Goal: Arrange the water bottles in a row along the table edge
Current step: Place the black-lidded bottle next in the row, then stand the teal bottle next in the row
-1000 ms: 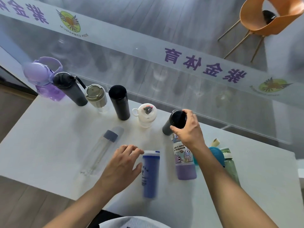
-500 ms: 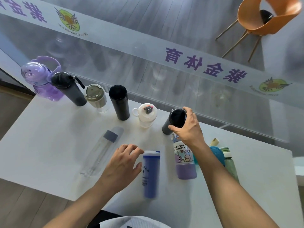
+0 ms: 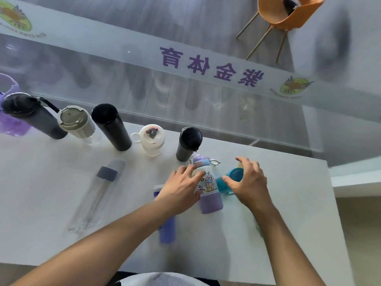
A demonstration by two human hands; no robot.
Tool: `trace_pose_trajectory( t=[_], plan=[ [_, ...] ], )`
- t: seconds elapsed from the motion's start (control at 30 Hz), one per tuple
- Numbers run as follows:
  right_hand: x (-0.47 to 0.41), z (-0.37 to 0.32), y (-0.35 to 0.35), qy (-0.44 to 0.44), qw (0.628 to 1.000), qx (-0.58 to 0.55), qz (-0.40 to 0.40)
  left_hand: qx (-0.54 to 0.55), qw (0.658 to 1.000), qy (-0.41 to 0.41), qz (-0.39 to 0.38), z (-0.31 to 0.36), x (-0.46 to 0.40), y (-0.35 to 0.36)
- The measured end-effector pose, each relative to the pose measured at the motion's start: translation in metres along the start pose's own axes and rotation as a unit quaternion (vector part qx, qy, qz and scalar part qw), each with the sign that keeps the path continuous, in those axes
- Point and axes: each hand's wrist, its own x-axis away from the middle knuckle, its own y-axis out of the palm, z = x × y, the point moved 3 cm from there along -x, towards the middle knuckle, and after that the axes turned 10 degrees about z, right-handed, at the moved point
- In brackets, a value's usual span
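Bottles stand and lie across the white table [image 3: 51, 203], and both hands sit among the near group. The left hand [image 3: 181, 187] has its fingers spread and laid against the left side of the cartoon-printed bottle [image 3: 209, 188], which stands upright with a purple base; whether it grips or only touches, I cannot tell. The right hand [image 3: 250, 182] hovers open, fingers curled, over the teal-lidded bottle [image 3: 225, 181] just beside the cartoon one, not clearly closed on anything. Under the left wrist lies a blue bottle [image 3: 167, 230], partly hidden by the arm. Further left, a clear bottle with a grey band [image 3: 97, 195] lies on its side. Along the far table edge a row stands upright: from the left, a purple bottle [image 3: 10, 124] cut by the frame, a dark bottle with a strap [image 3: 35, 116], a beige-lidded cup [image 3: 76, 122], a tall black tumbler [image 3: 111, 126], a white bottle with a loop [image 3: 151, 140], then a dark grey flask [image 3: 188, 144] near the cartoon bottle. Beyond the glass stands an orange chair [image 3: 286, 15].
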Motion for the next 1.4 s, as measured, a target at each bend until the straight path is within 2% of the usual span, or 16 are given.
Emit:
trace_pose_trajectory(
  t=[0.2, 0.4, 0.73, 1.07, 1.4],
  plan=[
    [0.017, 0.028, 0.004, -0.049, 0.999, -0.002, -0.013, 0.003, 0.997, -0.078, -0.008, 0.026, -0.052, 0.05],
    [0.014, 0.044, 0.01, -0.079, 0.993, -0.083, -0.04, 0.022, 0.991, -0.133, -0.012, 0.031, -0.055, 0.089],
    [-0.033, 0.07, 0.004, -0.056, 0.989, -0.136, -0.027, 0.02, 0.989, -0.144, 0.025, 0.05, 0.006, 0.097],
    [-0.087, 0.018, 0.021, -0.102, 0.979, -0.158, -0.082, -0.001, 0.991, -0.134, -0.004, 0.063, 0.054, 0.112],
    [-0.089, -0.006, 0.031, -0.117, 0.981, -0.137, -0.073, 0.01, 0.99, -0.141, -0.028, 0.065, 0.052, 0.101]
  ],
)
